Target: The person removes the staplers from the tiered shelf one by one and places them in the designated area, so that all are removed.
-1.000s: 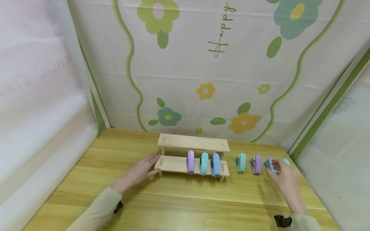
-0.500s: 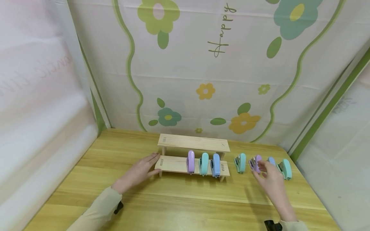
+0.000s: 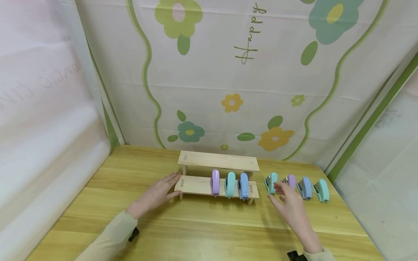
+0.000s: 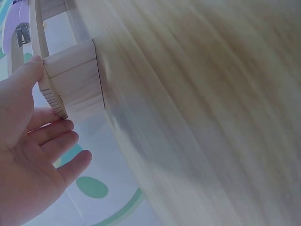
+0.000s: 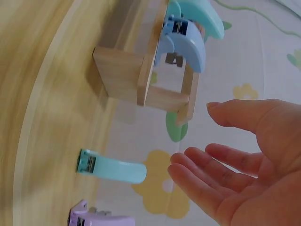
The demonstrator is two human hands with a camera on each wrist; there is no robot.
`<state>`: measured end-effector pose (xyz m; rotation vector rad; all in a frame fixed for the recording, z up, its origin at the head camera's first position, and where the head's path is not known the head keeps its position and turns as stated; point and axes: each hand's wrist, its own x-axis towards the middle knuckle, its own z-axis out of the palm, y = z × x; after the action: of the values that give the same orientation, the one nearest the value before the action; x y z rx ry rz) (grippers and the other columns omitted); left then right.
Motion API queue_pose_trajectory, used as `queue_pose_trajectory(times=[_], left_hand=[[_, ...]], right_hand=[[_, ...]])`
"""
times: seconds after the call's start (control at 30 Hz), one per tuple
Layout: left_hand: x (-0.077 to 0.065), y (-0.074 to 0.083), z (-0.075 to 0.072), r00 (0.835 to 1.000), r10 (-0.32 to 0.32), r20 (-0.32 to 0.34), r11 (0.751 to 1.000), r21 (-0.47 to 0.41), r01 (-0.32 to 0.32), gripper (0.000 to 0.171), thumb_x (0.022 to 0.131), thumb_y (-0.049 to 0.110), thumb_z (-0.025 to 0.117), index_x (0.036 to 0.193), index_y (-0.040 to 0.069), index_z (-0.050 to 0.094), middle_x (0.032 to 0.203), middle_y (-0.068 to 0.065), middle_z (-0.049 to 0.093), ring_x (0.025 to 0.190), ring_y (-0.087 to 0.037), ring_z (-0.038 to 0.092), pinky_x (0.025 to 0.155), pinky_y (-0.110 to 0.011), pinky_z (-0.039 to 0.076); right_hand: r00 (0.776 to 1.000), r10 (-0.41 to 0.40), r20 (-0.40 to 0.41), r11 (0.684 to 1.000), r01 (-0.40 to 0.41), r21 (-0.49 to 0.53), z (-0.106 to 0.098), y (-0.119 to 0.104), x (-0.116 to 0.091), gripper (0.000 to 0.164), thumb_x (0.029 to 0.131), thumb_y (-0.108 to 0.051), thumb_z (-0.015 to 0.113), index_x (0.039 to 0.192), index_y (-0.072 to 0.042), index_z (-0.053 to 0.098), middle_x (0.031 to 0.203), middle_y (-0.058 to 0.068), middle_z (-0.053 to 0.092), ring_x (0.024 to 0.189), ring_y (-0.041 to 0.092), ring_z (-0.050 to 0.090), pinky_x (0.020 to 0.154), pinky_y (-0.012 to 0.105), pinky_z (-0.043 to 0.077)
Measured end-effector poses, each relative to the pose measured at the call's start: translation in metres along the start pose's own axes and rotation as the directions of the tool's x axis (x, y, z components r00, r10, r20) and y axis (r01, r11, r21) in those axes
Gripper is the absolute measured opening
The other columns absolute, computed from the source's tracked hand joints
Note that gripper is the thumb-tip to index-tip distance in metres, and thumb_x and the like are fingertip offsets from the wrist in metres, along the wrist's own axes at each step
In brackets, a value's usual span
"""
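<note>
My left hand (image 3: 156, 195) grips the left end of a two-step wooden shelf's lower board (image 3: 196, 185); the left wrist view has the thumb (image 4: 32, 70) at one edge and fingers at the other. On that board stand a purple stapler (image 3: 214, 183), a mint stapler (image 3: 230, 185) and a blue stapler (image 3: 243, 185). My right hand (image 3: 290, 208) holds nothing, its fingers loosely bent over the table staplers. Nearest it are a mint stapler (image 5: 117, 169) and a purple stapler (image 3: 291, 179), the latter partly hidden in the head view.
Farther right on the wooden table (image 3: 209, 232) stand a blue stapler (image 3: 305, 188) and another mint stapler (image 3: 322, 190). The shelf's upper board (image 3: 218, 160) is behind the lower one. A flowered curtain (image 3: 202, 90) closes off the back, with cloth at both sides.
My right hand has moved left along the table row, from the blue stapler past the purple one toward the leftmost mint one. The left hand and the staplers stay put.
</note>
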<state>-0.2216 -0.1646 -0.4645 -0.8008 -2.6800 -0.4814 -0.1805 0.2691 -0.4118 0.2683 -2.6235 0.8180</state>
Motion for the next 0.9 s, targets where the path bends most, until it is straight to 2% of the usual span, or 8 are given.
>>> queue_pose_trajectory(times=[0.57, 0.9], left_hand=[[0.001, 0.0, -0.002, 0.999, -0.021, 0.031, 1.0, -0.013, 0.021, 0.069, 0.091, 0.034, 0.071, 0.141, -0.007, 0.049, 0.144, -0.027, 0.052, 0.13, -0.04, 0.056, 0.104, -0.048, 0.053], [0.001, -0.001, -0.001, 0.999, -0.017, 0.032, 1.0, -0.009, 0.017, 0.069, 0.092, 0.036, 0.07, 0.141, -0.008, 0.049, 0.144, -0.027, 0.052, 0.13, -0.04, 0.055, 0.105, -0.048, 0.052]], right_hand=[[0.998, -0.023, 0.065, 0.998, 0.02, 0.055, 0.034, -0.034, 0.008, 0.044, 0.084, -0.009, 0.078, 0.121, 0.006, 0.061, 0.112, 0.021, 0.069, 0.096, 0.033, 0.07, 0.08, 0.041, 0.064], [0.99, 0.037, 0.135, 0.992, -0.053, 0.117, 0.05, -0.039, 0.018, 0.046, 0.086, -0.014, 0.077, 0.123, 0.008, 0.06, 0.107, 0.021, 0.07, 0.092, 0.031, 0.072, 0.075, 0.031, 0.065]])
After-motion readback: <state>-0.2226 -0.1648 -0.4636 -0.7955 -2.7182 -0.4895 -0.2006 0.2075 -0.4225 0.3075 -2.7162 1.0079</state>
